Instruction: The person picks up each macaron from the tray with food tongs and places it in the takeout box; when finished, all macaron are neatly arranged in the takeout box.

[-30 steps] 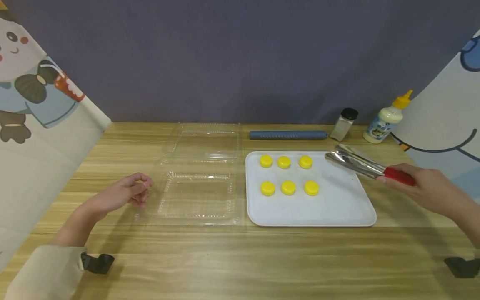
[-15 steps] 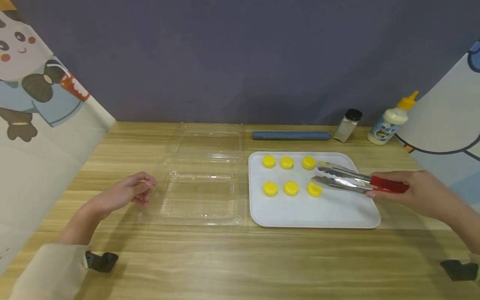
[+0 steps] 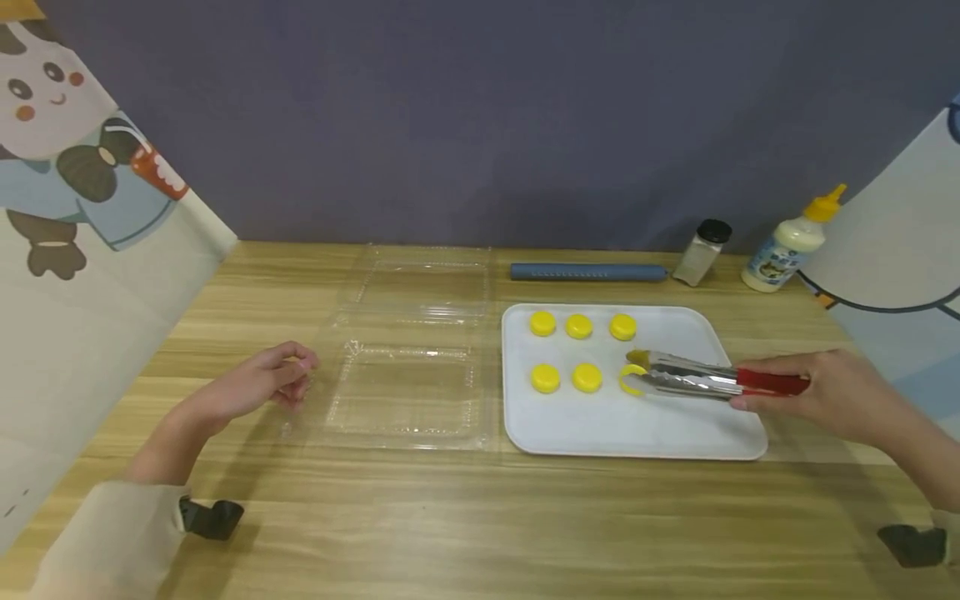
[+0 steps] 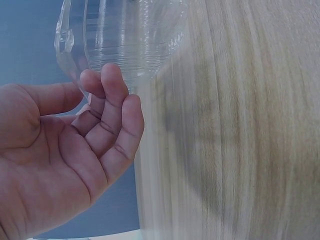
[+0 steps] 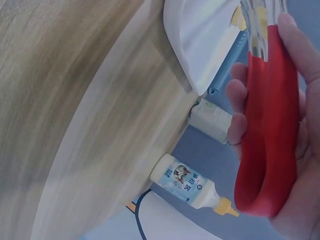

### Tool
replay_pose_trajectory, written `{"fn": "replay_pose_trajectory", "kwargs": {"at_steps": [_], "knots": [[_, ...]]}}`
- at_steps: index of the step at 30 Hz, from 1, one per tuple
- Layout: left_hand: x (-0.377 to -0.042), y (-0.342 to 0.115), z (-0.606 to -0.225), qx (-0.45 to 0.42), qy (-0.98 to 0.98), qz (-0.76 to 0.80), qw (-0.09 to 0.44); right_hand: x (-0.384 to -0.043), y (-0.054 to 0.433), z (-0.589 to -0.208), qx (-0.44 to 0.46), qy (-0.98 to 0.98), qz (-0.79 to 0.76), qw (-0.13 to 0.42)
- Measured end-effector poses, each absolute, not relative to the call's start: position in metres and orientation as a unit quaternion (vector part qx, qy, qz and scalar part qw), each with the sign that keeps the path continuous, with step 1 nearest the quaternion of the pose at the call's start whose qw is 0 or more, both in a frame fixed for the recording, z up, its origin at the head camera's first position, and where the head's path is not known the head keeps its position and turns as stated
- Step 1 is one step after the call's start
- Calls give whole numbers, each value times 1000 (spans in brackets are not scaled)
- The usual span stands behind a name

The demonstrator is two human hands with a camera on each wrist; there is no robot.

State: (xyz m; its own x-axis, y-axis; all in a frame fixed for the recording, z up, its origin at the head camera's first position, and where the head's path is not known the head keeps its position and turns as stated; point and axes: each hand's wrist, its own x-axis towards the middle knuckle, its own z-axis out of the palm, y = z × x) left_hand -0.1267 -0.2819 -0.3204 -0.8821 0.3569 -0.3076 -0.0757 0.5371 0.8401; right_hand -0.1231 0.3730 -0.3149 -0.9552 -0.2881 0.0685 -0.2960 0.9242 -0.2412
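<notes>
My right hand (image 3: 832, 392) grips the red handles of metal tongs (image 3: 693, 379); its fingers wrap round them in the right wrist view. The tongs' tips are on either side of a round yellow piece (image 3: 630, 379), the right one of the front row, and partly cover it. Several like pieces sit in two rows on the white tray (image 3: 637, 429). My left hand (image 3: 258, 385) is at the left edge of an opened clear plastic box (image 3: 405, 442). In the left wrist view its thumb and curled fingers pinch the box's rim (image 4: 67, 50).
Behind the tray lie a blue-grey stick-shaped object (image 3: 588, 272), a small black-capped jar (image 3: 702, 252) and a white squeeze bottle (image 3: 786, 246) with a yellow nozzle. A dark upright panel (image 3: 480, 125) closes off the back of the wooden table (image 3: 465, 525).
My right hand has brought the tongs left and down from above the tray's right side to the front-right yellow piece, their tips now around it. The left hand stays at the box's edge.
</notes>
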Motion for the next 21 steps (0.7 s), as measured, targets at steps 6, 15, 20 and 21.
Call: {"fn": "replay_pose_trajectory", "kwargs": {"at_steps": [6,15,20,21], "knots": [[-126,-282,-320,82,845,477,227,-122,371,-317,146,-983,112,19],[-126,-282,-321,83,844,479,226,-122,364,-313,118,-986,116,-27],[-126,-282,-321,85,844,479,226,-122,363,-314,118,-984,129,-38],[-126,-282,-321,85,844,479,226,-121,363,-314,122,-983,129,-35]]}}
